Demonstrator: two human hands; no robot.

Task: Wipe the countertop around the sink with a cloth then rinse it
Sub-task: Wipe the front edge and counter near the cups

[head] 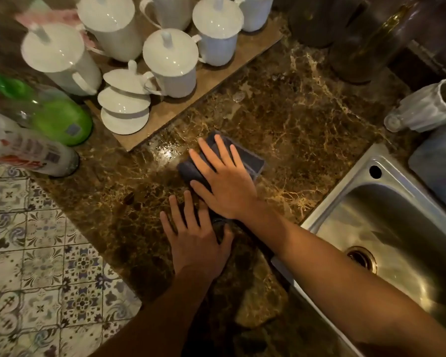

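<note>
A dark blue folded cloth lies on the brown marble countertop, left of the steel sink. My right hand presses flat on the cloth with straight, spread fingers, and its forearm crosses over the sink's near corner. Just below it, my left hand rests flat on the bare countertop, fingers straight, its fingertips close to the right wrist. A wet sheen shows on the marble left of the cloth.
A board at the back left carries several white lidded cups. A green bottle and a white bottle lie at the left edge above the tiled floor. Dark jars stand behind; a glass mug lies by the sink.
</note>
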